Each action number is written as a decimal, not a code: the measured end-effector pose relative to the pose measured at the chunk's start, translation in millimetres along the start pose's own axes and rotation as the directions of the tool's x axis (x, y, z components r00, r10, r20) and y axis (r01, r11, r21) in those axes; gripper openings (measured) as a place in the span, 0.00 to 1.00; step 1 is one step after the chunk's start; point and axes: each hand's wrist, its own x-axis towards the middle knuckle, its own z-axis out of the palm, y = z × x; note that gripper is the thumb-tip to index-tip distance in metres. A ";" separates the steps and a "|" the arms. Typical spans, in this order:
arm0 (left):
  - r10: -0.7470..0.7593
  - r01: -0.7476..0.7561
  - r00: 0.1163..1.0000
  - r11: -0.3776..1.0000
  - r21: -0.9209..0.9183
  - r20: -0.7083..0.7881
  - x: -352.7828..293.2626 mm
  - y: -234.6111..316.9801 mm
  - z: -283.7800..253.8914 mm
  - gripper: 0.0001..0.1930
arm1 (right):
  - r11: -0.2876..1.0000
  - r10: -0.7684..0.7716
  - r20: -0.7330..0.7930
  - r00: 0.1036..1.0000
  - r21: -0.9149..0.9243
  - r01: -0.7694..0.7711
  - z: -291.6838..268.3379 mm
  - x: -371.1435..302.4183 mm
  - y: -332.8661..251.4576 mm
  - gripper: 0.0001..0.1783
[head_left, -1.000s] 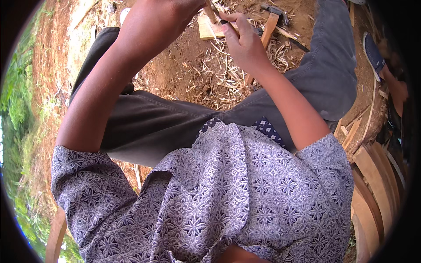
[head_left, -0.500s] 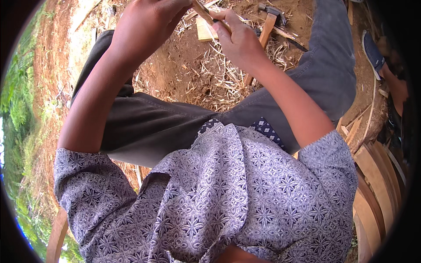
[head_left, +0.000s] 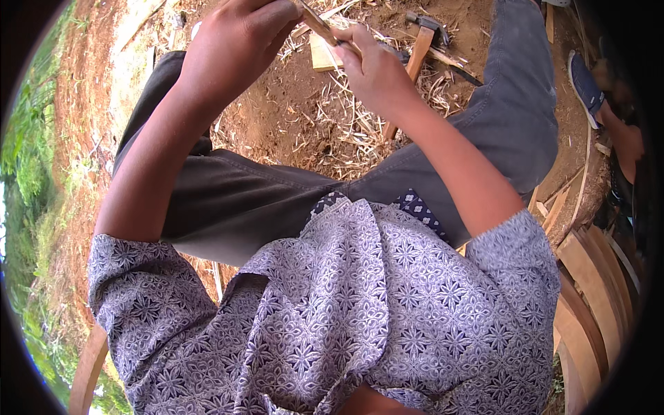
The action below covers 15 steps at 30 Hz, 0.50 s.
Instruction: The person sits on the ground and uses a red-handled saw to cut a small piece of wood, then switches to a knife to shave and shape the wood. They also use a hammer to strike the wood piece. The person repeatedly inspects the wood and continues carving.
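Near the top edge, my left hand (head_left: pixel 238 45) is closed, its fingertips at the upper end of a slim brown wooden piece (head_left: pixel 319 26). The piece slants down toward my right hand (head_left: pixel 379 76), whose thumb and fingers are wrapped round its lower end. Something small and dark shows by the right thumb; its kind cannot be made out. Part of the left fingers is cut off by the frame. Beyond the right hand, a hammer (head_left: pixel 419 52) with a wooden handle and dark metal head lies on the ground.
Wood shavings (head_left: pixel 356 131) litter the brown soil between my spread legs. A pale wooden block (head_left: pixel 322 54) lies behind the held piece. Curved planks (head_left: pixel 591 277) are stacked at the right, below another person's shoed foot (head_left: pixel 586 86). Green plants (head_left: pixel 28 159) grow along the left.
Both hands and the wooden piece have shifted slightly downward in the view. The grip of each hand looks the same.
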 end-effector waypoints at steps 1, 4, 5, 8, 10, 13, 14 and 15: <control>0.010 -0.010 1.000 1.000 -0.015 0.012 -3.2 5.9 2.3 0.04 | 1.000 -0.020 -0.023 1.000 0.013 0.021 0.2 1.8 9.6 0.15; -0.041 0.041 0.999 0.999 0.001 0.018 3.7 0.1 2.3 0.05 | 0.997 0.001 0.011 1.000 0.078 -0.002 -15.2 6.7 -16.2 0.14; -0.078 0.078 0.997 0.997 0.001 0.022 -1.0 2.2 0.1 0.05 | 0.989 0.086 0.089 0.992 0.113 -0.096 -24.9 -5.8 -54.6 0.14; -0.025 0.025 1.000 0.999 -0.034 0.002 1.4 0.0 4.5 0.08 | 0.983 0.044 -0.048 0.998 0.179 -0.035 7.5 -11.9 -9.2 0.15; -0.049 0.049 0.999 0.999 0.001 0.006 1.6 0.5 8.6 0.05 | 0.989 -0.016 -0.087 0.996 0.145 0.028 17.5 -4.9 23.8 0.15; -0.069 0.069 0.998 0.997 -0.040 0.006 -9.0 2.2 4.0 0.05 | 0.980 0.106 0.144 0.984 0.151 -0.128 -24.7 -5.4 -45.9 0.15; -0.070 0.071 0.997 0.996 -0.045 0.011 -10.6 1.8 6.1 0.05 | 0.963 0.095 0.108 0.990 0.240 -0.118 -28.0 -10.8 -64.1 0.15; -0.060 0.060 0.998 0.997 -0.042 0.007 -6.5 -0.3 6.9 0.05 | 0.967 0.103 0.075 0.992 0.224 -0.117 -21.7 -7.9 -52.1 0.15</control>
